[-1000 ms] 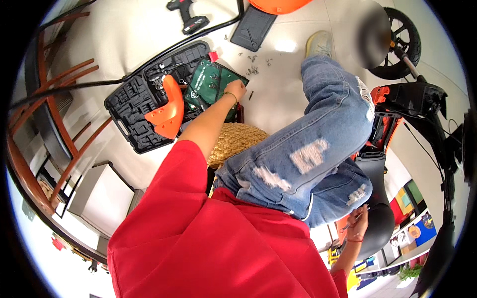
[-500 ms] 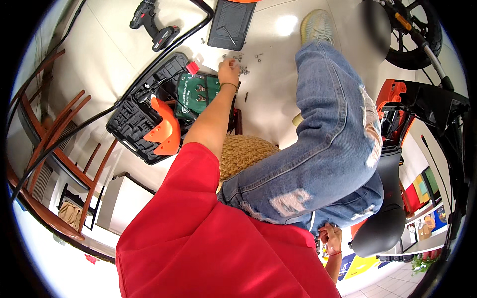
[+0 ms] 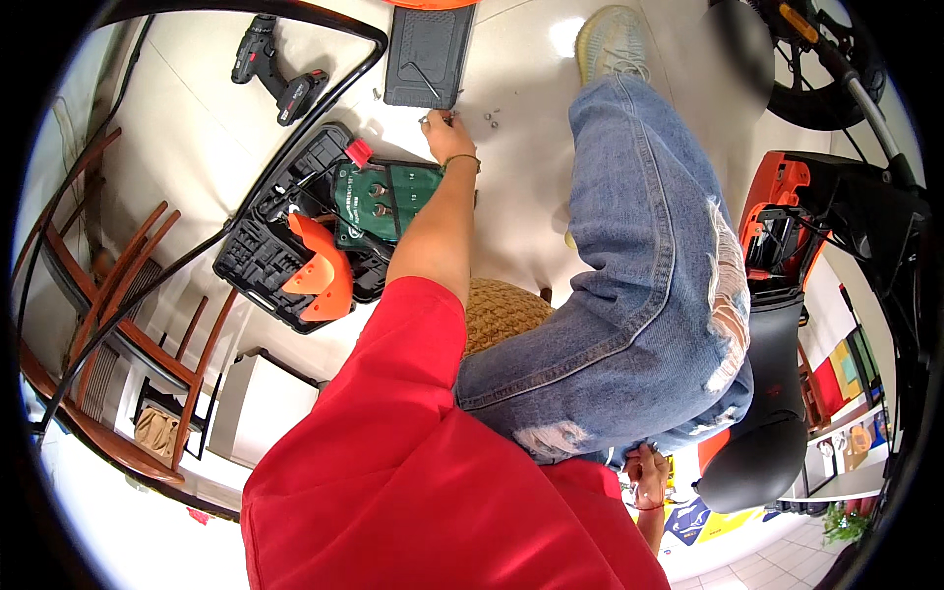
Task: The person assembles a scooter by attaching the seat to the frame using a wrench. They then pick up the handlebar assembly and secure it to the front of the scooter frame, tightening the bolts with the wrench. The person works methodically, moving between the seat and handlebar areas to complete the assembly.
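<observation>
Black case (image 3: 260, 267) holds orange panel (image 3: 336, 276); left hand (image 3: 447, 140) near screws (image 3: 494, 124), right hand (image 3: 648, 479), grips unclear.

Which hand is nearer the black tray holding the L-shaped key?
The left hand, just below the black tray in the picture, beside small loose fasteners; the right hand is far lower, near the jeans.

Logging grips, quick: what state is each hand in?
Left hand: fingers curled near small metal parts; grip cannot be told.
Right hand: fingers curled; cannot tell if holding anything.
</observation>
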Tool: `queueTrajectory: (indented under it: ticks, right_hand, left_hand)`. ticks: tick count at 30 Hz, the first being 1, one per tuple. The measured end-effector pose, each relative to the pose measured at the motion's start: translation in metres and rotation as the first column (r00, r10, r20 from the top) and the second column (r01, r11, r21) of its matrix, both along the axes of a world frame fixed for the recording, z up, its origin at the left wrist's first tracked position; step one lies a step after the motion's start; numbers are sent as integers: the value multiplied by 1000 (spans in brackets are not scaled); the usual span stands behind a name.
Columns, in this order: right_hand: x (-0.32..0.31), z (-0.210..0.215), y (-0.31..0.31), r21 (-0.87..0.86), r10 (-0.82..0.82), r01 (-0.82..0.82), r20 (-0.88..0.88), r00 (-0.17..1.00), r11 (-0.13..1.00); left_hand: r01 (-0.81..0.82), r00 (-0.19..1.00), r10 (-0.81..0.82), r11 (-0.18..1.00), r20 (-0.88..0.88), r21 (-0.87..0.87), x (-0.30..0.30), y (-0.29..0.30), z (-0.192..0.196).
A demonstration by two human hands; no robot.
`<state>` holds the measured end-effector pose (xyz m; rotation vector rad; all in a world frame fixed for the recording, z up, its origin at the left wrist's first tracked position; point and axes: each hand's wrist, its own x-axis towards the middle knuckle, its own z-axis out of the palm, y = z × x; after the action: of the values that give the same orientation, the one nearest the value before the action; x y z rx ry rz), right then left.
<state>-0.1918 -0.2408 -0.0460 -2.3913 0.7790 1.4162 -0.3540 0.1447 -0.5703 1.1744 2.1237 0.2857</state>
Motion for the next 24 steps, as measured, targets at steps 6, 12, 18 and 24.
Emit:
queueTrajectory:
  ticks: [6, 12, 18, 24]
  right_hand:
    - [0, -4, -4, 0, 3, -3, -7, 1000, 1000]
    - [2, -11, -5, -3, 36, -36, 2, 999, 999]
    - [4, -16, -3, -1, 13, -13, 19, 1000, 1000]
    - [6, -22, -11, 47, 35, -36, 27, 999, 998]
  left_hand:
    - [97, 991, -102, 994, -92, -58, -4, 4, -3]
    - [149, 987, -151, 988, -53, -44, -20, 7, -18]
    - [264, 691, 246, 790, 680, -553, -35, 18, 26]
    - [752, 202, 341, 547, 918, -369, -19, 17, 134]
